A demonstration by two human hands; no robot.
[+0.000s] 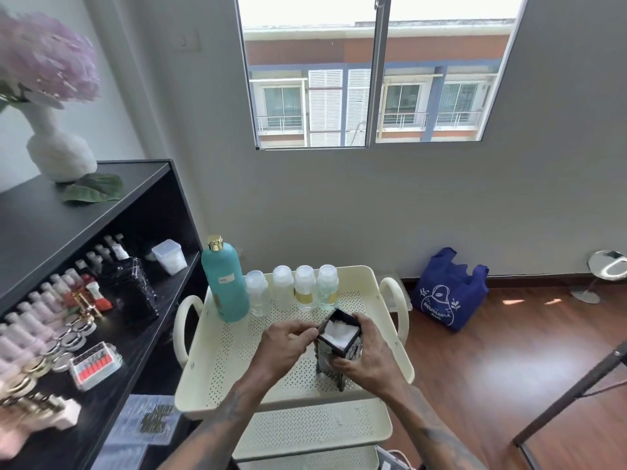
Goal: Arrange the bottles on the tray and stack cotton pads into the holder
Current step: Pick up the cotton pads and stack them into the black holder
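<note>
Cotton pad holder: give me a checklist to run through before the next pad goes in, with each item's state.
1. Holder steadied: ok, right hand grips its side.
2. Holder stands on the cream tray: ok, though tilted.
3. Room left for more pads: not ok, white cotton pads reach near the rim.
4. Left hand at the opening: ok, fingers at the rim.
5. Left hand carries a pad: cannot tell.
6. Bottles lined up: ok, teal bottle and four clear bottles stand along the far edge.
</note>
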